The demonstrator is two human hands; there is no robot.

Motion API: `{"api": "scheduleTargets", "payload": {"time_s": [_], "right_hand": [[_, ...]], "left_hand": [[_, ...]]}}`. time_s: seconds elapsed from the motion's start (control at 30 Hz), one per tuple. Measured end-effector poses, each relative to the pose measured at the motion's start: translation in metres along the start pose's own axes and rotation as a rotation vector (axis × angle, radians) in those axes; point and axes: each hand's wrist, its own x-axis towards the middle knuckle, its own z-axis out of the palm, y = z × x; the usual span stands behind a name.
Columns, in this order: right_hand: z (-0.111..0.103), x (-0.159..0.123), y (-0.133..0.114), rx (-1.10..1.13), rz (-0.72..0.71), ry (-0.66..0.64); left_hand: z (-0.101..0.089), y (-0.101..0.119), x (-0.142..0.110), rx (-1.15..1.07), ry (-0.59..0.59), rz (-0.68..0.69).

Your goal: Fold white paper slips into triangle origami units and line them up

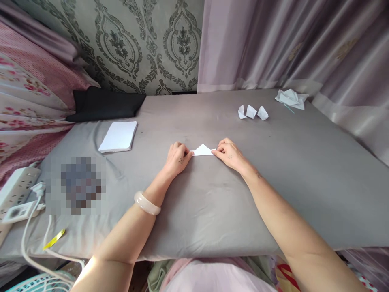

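A small white folded paper (203, 151) lies low over the grey cloth in front of me, with a triangular peak above a narrow straight strip. My left hand (178, 157) pinches the left end of the strip between thumb and fingers. At the right end, my right hand (228, 153) grips the paper the same way. The fingertips cover both ends of it. A pale bangle (147, 203) sits on my left forearm.
A stack of white paper (119, 136) lies at left, near black cloth (106, 104). Folded paper pieces (251, 112) stand back right, with more folded paper (291, 98) in the far corner. A power strip (18, 186), white cables and a yellow strip (54, 239) are at left.
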Motion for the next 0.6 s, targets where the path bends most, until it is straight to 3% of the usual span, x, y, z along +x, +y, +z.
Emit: {"api": "scheduleTargets", "payload": {"time_s": [0.13,0.27,0.4,0.47,0.6], "right_hand": [[-0.003,-0.004,0.002,-0.007,-0.012,0.022],[-0.002,-0.006,-0.001,-0.024,-0.029,0.056],[0.003,-0.012,-0.015,-0.113,-0.221,0.041],[0.006,-0.018,-0.027,-0.254,-0.28,-0.019],[0.016,-0.034,-0.053,-0.567,-0.212,-0.07]], "left_hand": [[0.0,0.004,-0.004,0.047,0.019,0.081],[-0.002,0.012,-0.005,0.217,-0.011,0.286],[-0.005,0.018,-0.005,0.326,-0.101,0.456],[-0.007,0.023,-0.007,0.366,-0.136,0.482],[-0.007,0.037,-0.017,0.466,-0.165,0.405]]}}
